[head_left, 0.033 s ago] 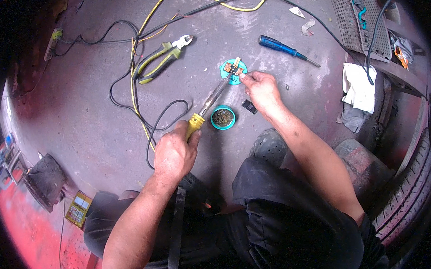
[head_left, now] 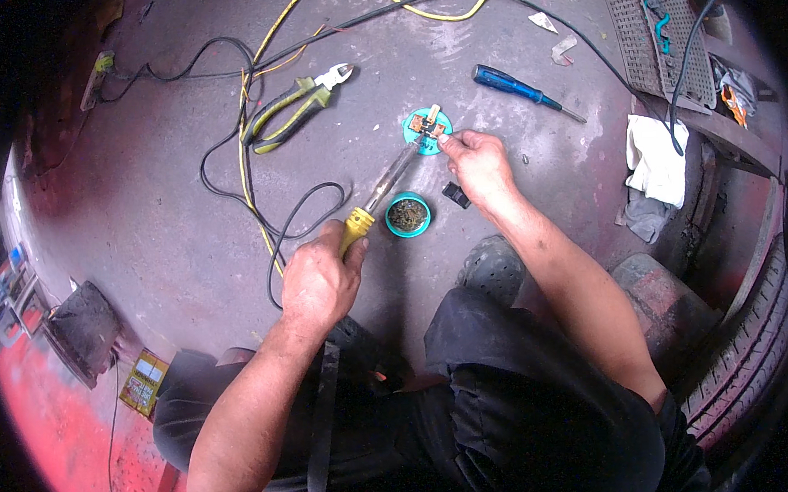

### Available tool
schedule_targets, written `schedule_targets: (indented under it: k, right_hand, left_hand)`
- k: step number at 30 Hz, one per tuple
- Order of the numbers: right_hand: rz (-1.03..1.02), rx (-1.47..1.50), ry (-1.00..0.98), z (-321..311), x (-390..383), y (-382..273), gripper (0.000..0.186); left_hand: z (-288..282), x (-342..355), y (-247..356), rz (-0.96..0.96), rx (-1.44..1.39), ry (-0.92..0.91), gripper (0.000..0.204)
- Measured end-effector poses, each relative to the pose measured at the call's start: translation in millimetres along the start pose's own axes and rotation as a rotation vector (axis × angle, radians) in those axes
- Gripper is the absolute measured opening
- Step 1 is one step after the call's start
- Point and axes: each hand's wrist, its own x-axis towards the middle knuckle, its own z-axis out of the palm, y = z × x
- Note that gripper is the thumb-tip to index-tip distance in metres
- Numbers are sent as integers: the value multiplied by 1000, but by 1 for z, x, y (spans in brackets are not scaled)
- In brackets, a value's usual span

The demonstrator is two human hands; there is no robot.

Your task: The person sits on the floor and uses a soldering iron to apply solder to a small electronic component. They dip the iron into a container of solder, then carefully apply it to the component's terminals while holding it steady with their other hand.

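My left hand [head_left: 318, 280] is closed around the yellow handle of a soldering iron [head_left: 381, 190]. The iron's tip reaches a small electronic part with copper-coloured pieces [head_left: 426, 123], which lies over a round teal lid [head_left: 416, 146]. My right hand [head_left: 478, 166] pinches the near right edge of that part between thumb and fingers. Just below the iron stands a small round teal tin [head_left: 427, 228] with dark brownish stuff inside. A small black plastic piece [head_left: 455, 195] lies on the floor beside my right wrist.
Green-and-black cutting pliers [head_left: 296, 110] lie at the far left, a blue screwdriver [head_left: 519, 87] at the far right. Black and yellow cables [head_left: 248, 164] loop across the floor. A white cloth [head_left: 656, 160], a perforated metal rack [head_left: 658, 41] and a tire [head_left: 742, 354] stand along the right.
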Motion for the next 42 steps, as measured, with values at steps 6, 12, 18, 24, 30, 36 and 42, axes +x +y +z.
schedule_targets:
  k: [6,12,18,24,30,36,42]
  right_hand:
    - [-1,-15,6,0,-1,-2,32]
    - [7,-3,-1,-1,-1,-2,31]
    - [0,-1,-4,-1,-2,-3,30]
    - [21,37,-8,-2,-5,-8,29]
    - [-10,-14,9,0,-1,-1,31]
    - [10,-22,0,-1,-1,-3,32]
    - [21,24,-2,0,-3,-5,31]
  left_hand:
    - [-1,0,2,-8,1,-6,31]
    - [-2,0,2,-22,-6,-27,31]
    - [0,0,2,-15,-13,4,31]
    - [0,0,1,-4,8,-9,31]
    - [-1,0,2,-12,7,-15,31]
    - [1,1,0,3,0,-8,30]
    - [1,1,0,13,-11,1,31]
